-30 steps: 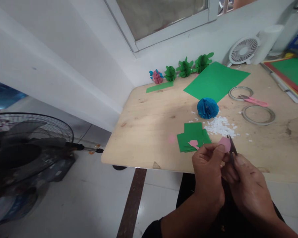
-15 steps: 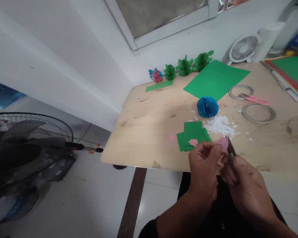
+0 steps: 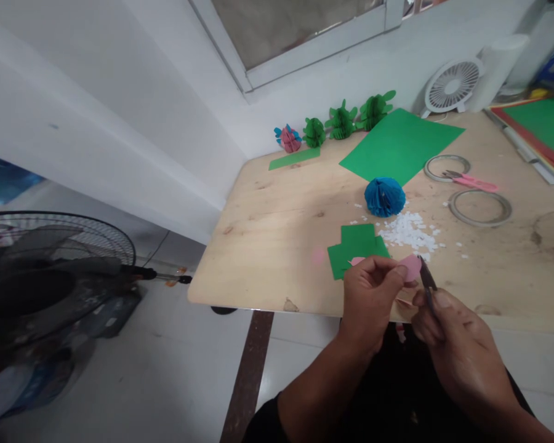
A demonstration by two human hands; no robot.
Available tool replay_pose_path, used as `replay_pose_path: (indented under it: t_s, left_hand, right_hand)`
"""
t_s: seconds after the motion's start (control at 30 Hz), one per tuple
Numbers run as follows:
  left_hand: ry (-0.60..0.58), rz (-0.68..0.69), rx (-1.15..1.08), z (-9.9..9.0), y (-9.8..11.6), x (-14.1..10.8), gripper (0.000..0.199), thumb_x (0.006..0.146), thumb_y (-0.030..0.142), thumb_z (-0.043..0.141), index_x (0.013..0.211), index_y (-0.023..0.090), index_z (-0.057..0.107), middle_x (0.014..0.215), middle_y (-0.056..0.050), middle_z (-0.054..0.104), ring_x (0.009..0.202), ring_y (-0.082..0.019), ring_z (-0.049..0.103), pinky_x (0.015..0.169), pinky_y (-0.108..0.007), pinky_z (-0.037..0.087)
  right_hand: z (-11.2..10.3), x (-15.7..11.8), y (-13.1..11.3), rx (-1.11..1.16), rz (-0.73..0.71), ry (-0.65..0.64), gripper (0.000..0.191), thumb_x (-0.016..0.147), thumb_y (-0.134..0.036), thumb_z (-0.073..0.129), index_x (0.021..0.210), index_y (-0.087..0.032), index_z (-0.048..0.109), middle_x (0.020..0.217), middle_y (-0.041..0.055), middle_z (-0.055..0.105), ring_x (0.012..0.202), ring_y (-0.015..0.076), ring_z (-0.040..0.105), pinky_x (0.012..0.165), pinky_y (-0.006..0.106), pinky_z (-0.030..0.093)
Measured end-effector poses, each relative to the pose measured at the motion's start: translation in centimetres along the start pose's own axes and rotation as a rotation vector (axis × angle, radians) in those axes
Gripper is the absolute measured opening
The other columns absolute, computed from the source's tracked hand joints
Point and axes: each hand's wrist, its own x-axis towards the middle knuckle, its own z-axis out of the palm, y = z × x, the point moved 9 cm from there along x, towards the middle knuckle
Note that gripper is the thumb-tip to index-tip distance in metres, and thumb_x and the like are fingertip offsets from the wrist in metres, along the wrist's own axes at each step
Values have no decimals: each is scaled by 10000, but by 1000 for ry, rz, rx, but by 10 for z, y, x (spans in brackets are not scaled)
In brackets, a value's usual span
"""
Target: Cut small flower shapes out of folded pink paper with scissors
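My left hand pinches a small pink piece of paper between thumb and fingers at the table's front edge. Dark-bladed scissors are gripped in my right hand, their blades at the paper's right edge. My fingers cover the scissor handles. Just beyond my left hand lie green paper pieces, with another pink scrap partly hidden on top. A blue honeycomb paper ball sits behind a scatter of white paper bits.
Along the wall stand green paper figures and a pink-and-blue one. A large green sheet, tape rolls, pink-handled scissors and a small white fan occupy the right side. A floor fan stands left.
My left hand has shifted slightly left with the pink paper, covering more of the pink scrap. The scissor blades look closer together. A small pink bit now shows below the table edge.
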Motion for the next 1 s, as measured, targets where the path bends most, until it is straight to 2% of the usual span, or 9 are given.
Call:
replay_pose_path:
  t_s: [0.23,0.37,0.47,0.57,0.67,0.73,0.8,0.9,1.0]
  left_hand:
    - [-135,-16,137,-4,6,9,232,675,337,843,655,162,690,597,-20,686,560,-119,627,636,-246,496]
    - [-254,-60,257,1,11,9,253,668,349,847,624,165,679,580,-25,663,544,-109,610,620,-238,480]
    - [-340,-62,361,8,17,8,238,692,347,822,610,179,674,585,-26,652,549,-119,612,610,-246,479]
    - [-426,-41,460,15,22,8,201,724,320,784,613,191,675,595,-25,649,564,-126,613,592,-243,461]
    - [-479,-37,522,20,21,9,197,735,306,775,610,193,671,597,-28,648,575,-128,607,597,-245,445]
    - [-475,-52,499,21,17,9,197,731,320,785,631,188,678,615,-28,651,590,-127,610,622,-251,451]
    - [-437,-79,409,20,11,8,202,704,341,809,670,182,689,649,-25,660,615,-123,611,652,-254,459]
    - [-299,-101,244,14,-1,6,249,648,362,847,685,175,687,675,-14,669,630,-109,593,673,-248,456]
    - [-160,-89,132,9,-12,0,233,664,343,830,667,169,675,661,-10,670,637,-102,589,699,-244,461]
  right_hand:
    - [-13,0,5,-95,31,-12,438,871,-600,634,697,-198,649,490,-52,360,475,109,297,440,263,287]
    - [-23,11,-13,-116,-19,22,413,857,-593,654,733,-200,683,524,-39,397,512,125,332,459,266,316]
    - [-21,19,-26,-131,-12,-12,383,730,-582,780,738,-207,703,530,-44,403,513,122,324,446,261,306]
    - [-14,24,-23,-168,78,-98,373,639,-557,846,748,-222,724,594,-13,505,535,136,389,445,269,372]
    - [-14,27,-21,-215,81,-137,308,658,-509,847,733,-236,724,676,23,591,626,179,498,496,286,457]
    - [-18,28,-23,-220,39,-93,271,672,-471,849,726,-240,717,701,30,609,654,183,514,501,275,458]
    - [-23,27,-25,-179,18,-7,266,654,-453,862,724,-243,713,684,20,589,603,161,471,453,262,425]
    - [-25,23,-22,-82,50,94,304,594,-455,892,695,-240,702,617,-15,495,527,121,362,381,237,353]
    - [-24,20,-14,-17,79,123,321,587,-437,908,659,-235,669,602,-36,435,521,99,324,372,206,312]
